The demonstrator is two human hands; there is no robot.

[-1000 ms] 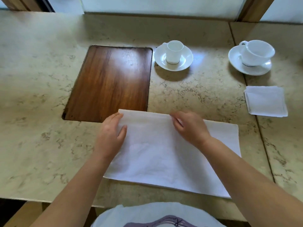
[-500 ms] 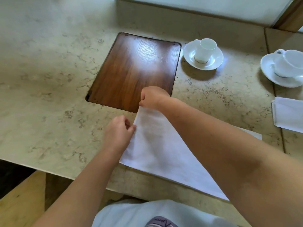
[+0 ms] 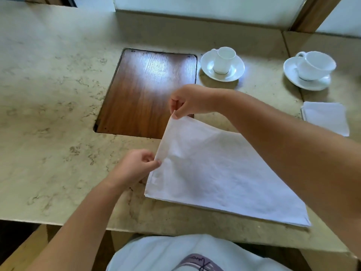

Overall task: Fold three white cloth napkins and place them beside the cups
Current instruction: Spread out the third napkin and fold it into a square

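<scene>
A white cloth napkin (image 3: 220, 171), folded once into a long rectangle, lies on the marble counter near its front edge. My right hand (image 3: 190, 100) pinches its far left corner and holds it a little above the counter. My left hand (image 3: 136, 167) pinches the near part of the same left edge. A small cup on a saucer (image 3: 222, 64) stands behind the napkin. A wider cup on a saucer (image 3: 310, 70) stands at the right, with a folded white napkin (image 3: 325, 118) lying just in front of it.
A dark wooden panel (image 3: 148, 90) is set into the counter (image 3: 50, 106) to the left of the small cup. The counter's front edge runs close to my body. A wall and a wooden post rise behind the cups.
Both hands went from lying flat on the napkin's far edge to its left edge, gripped it, and now lift that edge off the counter. The view has also shifted left and back.
</scene>
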